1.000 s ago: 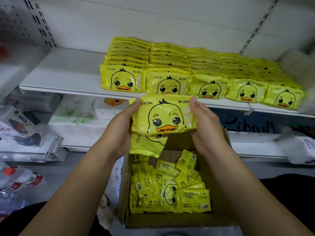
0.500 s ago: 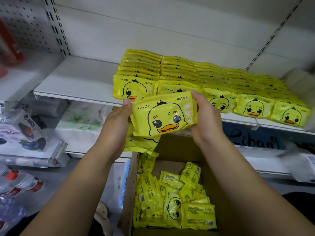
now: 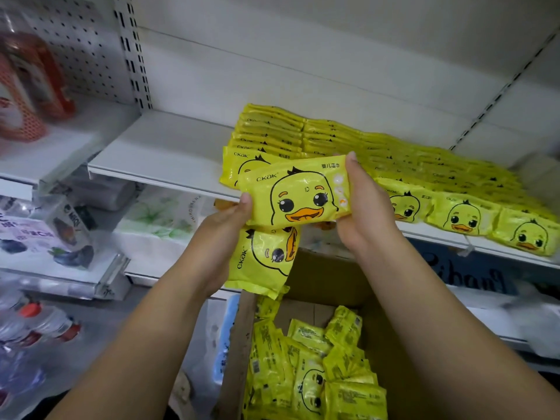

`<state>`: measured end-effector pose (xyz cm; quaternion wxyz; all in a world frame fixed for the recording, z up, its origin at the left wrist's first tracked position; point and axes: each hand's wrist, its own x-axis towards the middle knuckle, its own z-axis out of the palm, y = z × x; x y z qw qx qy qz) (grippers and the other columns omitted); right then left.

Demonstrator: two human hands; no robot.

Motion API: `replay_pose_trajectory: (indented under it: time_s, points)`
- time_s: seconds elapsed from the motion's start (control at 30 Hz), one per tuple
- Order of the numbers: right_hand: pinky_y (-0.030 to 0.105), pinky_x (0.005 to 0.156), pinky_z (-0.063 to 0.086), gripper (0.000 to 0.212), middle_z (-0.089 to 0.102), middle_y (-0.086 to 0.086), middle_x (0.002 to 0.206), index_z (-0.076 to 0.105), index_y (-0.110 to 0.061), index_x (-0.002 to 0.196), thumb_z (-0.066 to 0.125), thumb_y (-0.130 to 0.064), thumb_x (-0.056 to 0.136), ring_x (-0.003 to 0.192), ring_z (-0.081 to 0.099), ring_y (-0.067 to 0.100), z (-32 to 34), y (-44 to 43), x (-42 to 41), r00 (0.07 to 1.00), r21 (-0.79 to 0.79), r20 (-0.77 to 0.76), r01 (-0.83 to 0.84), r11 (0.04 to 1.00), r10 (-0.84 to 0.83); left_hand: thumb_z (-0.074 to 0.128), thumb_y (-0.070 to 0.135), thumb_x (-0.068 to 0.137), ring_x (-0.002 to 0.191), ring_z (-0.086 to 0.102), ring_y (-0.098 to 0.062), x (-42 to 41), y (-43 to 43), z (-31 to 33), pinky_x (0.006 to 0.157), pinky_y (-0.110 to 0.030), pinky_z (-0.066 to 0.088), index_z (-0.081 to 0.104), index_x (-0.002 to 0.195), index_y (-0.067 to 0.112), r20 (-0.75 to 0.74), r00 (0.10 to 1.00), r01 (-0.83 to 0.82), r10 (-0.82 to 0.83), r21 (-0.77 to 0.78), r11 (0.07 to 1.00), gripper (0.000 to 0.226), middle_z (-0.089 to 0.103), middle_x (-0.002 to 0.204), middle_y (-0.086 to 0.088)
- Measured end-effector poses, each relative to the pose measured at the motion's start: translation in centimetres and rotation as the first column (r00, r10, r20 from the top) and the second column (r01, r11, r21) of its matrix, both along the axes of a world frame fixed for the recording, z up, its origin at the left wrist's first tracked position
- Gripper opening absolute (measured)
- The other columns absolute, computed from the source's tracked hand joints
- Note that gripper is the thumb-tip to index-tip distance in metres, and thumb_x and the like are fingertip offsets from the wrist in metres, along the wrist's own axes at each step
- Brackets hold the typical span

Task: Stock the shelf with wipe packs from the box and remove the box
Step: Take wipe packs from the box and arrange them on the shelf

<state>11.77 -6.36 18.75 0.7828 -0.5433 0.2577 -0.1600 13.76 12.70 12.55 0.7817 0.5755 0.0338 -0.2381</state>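
Note:
A yellow duck-print wipe pack (image 3: 298,194) is held level between both hands, just in front of the white shelf (image 3: 157,160). My left hand (image 3: 221,237) grips its left end and also holds a second pack (image 3: 262,262) that hangs below. My right hand (image 3: 368,207) grips the right end. Rows of the same packs (image 3: 424,180) cover the shelf's middle and right. Below my arms the open cardboard box (image 3: 330,277) holds several loose packs (image 3: 315,368).
The shelf's left part is bare white board. A perforated back panel and a red packaged item (image 3: 33,86) are at upper left. Tissue packs (image 3: 157,219) lie on the lower shelf, bottles (image 3: 39,325) at lower left.
Both hands have lifted the top pack up and toward the shelf, now overlapping the front-left row. The view has tilted up, so less of the box shows.

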Motion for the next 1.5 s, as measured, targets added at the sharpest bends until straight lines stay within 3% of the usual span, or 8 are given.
replay_pose_trajectory:
  time_s: [0.13,0.3,0.47,0.57,0.8,1.17,1.33,1.5]
  points:
    - [0.051,0.092,0.057,0.055,0.075,0.008,0.116,0.063,-0.011,0.131,0.072,-0.042,0.086,0.107,0.072,0.026,0.2,0.4,0.5,0.998,0.062,0.046,-0.053,0.997,0.050,0.053,0.050,0.102,0.110,0.071,-0.026,0.2,0.3,0.1,0.102,-0.058,0.050,0.071,0.120,0.023,0.017,0.993,-0.118,0.117,0.018,0.993,0.037,0.076,0.115,0.001]
    - [0.048,0.103,0.052,0.055,0.068,0.016,0.129,0.059,-0.001,0.134,0.070,-0.031,0.089,0.122,0.064,0.031,-2.0,1.2,0.1,0.987,0.055,0.017,-0.162,0.985,0.161,0.050,0.042,0.105,0.077,0.077,-0.017,0.7,0.5,0.8,0.069,-0.040,0.063,0.073,0.099,0.021,0.015,0.937,-0.348,0.348,-0.007,0.937,0.032,0.080,0.089,0.003]
    - [0.031,0.085,0.061,0.028,0.073,0.010,0.107,0.062,-0.003,0.123,0.059,-0.020,0.101,0.098,0.074,0.027,-1.6,2.2,-0.2,0.991,-0.199,-0.039,-0.130,0.971,0.125,0.047,0.042,0.107,0.074,0.075,-0.010,1.2,0.6,1.0,0.067,-0.029,0.059,0.075,0.097,0.022,0.103,0.901,-0.426,0.422,0.019,0.905,0.036,0.079,0.083,0.010]
    - [0.025,0.075,0.062,0.006,0.070,0.005,0.090,0.065,-0.017,0.099,0.059,-0.016,0.101,0.094,0.072,0.031,-0.5,2.6,0.0,0.998,-0.328,0.025,-0.039,0.944,0.049,0.046,0.041,0.107,0.079,0.072,-0.013,1.0,0.7,0.9,0.079,-0.040,0.060,0.075,0.084,0.026,0.224,0.873,-0.457,0.433,0.063,0.887,0.040,0.078,0.085,0.007]
    - [0.022,0.073,0.061,0.018,0.068,0.005,0.078,0.064,-0.024,0.088,0.056,-0.017,0.103,0.066,0.071,0.011,-0.2,2.7,0.2,0.993,-0.446,0.091,-0.023,0.895,0.071,0.044,0.043,0.107,0.077,0.060,-0.019,1.7,1.2,1.4,0.077,-0.042,0.055,0.070,0.081,0.019,0.338,0.804,-0.541,0.489,0.076,0.837,0.044,0.071,0.086,-0.005]
    - [0.026,0.081,0.060,0.008,0.074,0.003,0.088,0.065,-0.016,0.106,0.058,-0.015,0.102,0.074,0.074,0.008,-1.2,2.7,2.8,0.981,-0.563,0.039,-0.137,0.815,0.192,0.043,0.046,0.107,0.072,0.046,-0.018,3.6,3.2,1.4,0.067,-0.034,0.039,0.062,0.091,0.000,0.421,0.783,-0.541,0.458,0.096,0.835,0.052,0.056,0.079,-0.009]
    - [0.016,0.090,0.047,0.058,0.058,-0.007,0.137,0.045,-0.019,0.141,0.073,-0.031,0.091,0.112,0.061,0.002,0.3,2.4,5.5,0.951,-0.755,-0.071,-0.248,0.608,0.300,0.045,0.041,0.107,0.066,0.035,-0.015,4.9,5.0,1.1,0.061,-0.032,0.029,0.051,0.080,-0.003,0.523,0.766,-0.541,0.374,0.212,0.814,0.052,0.043,0.072,-0.009]
    - [0.023,0.102,0.037,0.070,0.061,-0.014,0.125,0.052,-0.028,0.137,0.084,-0.044,0.077,0.126,0.048,0.005,2.1,4.8,10.3,0.772,-0.870,-0.381,-0.486,0.086,0.509,0.049,0.037,0.106,0.061,0.043,-0.008,6.4,6.1,0.5,0.061,-0.027,0.036,0.051,0.069,0.015,0.661,0.696,-0.587,0.281,0.298,0.753,0.043,0.046,0.064,-0.001]
